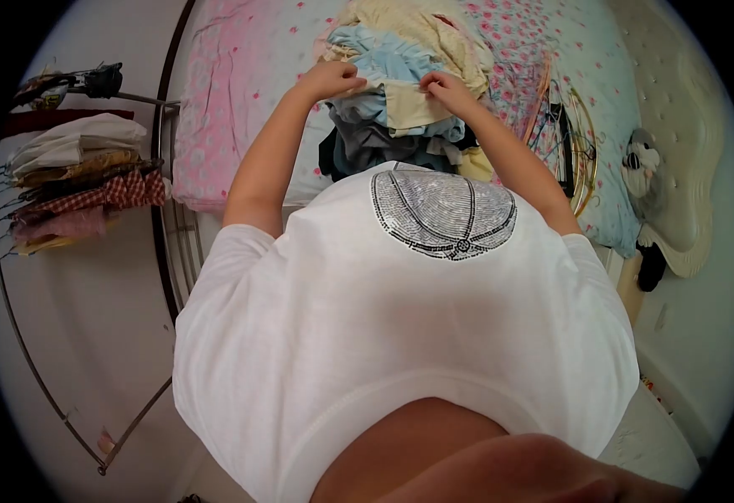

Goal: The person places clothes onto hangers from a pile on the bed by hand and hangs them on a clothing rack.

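A heap of clothes lies on the bed, with a cream fluffy piece (409, 18) at its far side and dark grey cloth (367, 144) nearer to me. Over its middle, my left hand (333, 80) and my right hand (446, 88) pinch the two sides of a light garment (413, 106) with a pale cream panel. Light blue cloth (383, 54) lies just beyond both hands. The fingers of each hand are closed on the garment's upper edge.
Hangers (585, 155) lie on the flowered bed (233, 101) at the right. On the left stands a metal rack (161, 251) with hanging clothes (82, 197). A tufted headboard (677, 126) and a small plush toy (640, 159) are at the far right.
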Demonstrator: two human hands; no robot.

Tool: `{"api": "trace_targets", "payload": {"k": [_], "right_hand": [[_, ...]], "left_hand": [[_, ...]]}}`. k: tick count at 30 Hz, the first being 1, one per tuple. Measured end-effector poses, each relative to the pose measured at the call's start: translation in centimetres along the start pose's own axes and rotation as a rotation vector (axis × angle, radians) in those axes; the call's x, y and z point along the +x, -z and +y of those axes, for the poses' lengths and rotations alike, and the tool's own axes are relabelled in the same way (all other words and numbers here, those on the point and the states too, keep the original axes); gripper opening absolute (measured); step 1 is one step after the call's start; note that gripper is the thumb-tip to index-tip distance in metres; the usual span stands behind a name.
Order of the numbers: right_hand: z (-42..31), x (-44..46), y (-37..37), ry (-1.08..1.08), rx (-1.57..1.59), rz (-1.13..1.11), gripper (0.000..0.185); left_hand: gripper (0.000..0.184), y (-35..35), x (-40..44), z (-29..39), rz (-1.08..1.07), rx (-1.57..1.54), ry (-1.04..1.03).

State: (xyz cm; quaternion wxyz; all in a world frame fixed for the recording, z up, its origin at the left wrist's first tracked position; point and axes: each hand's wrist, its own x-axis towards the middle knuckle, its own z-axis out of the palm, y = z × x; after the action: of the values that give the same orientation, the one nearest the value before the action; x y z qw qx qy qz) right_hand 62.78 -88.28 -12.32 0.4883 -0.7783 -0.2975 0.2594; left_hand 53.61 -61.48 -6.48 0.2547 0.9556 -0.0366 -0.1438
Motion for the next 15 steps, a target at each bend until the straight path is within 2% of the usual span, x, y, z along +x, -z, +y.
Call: {"api": "trace_targets", "payload": {"k": [1, 3, 4, 7, 10, 11, 15], "right_hand": [[0.3, 0.2, -0.2, 0.028, -0.145, 0.094, 0.026], [1.0, 0.4, -0.2, 0.091, -0.227, 0.179, 0.027], [1.2, 0.5, -0.2, 0.123, -0.267, 0.223, 0.028], [1.5, 0.8, 0.0, 0.085, -0.299, -0.071, 0.030], [-1.2, -0.6, 0.0, 0.097, -0.607, -0.105, 0.026], [-0.2, -0.3, 0.0, 0.175, -0.657, -0.099, 0.026], [-4.1, 0.1, 1.6, 0.144, -0.392, -0.165, 0.028]], "left_hand": [[0.031, 0.1, 0.0, -0.2, -0.054, -0.080, 0.024], [0.034, 0.3, 0.3, -0.7, -0.162, -0.240, 0.067], [0.032, 0.2, 0.5, -0.9, -0.096, -0.212, 0.063], [0.025, -0.6, 1.0, -1.1, 0.078, -0.115, 0.001], [0.023, -1.7, 2.1, -0.9, 0.165, -0.049, -0.156], [0.024, -2.3, 2.8, -1.2, 0.158, -0.069, -0.205], [0.028, -2.0, 3.4, 1.3, 0.065, -0.084, -0.311]]}}
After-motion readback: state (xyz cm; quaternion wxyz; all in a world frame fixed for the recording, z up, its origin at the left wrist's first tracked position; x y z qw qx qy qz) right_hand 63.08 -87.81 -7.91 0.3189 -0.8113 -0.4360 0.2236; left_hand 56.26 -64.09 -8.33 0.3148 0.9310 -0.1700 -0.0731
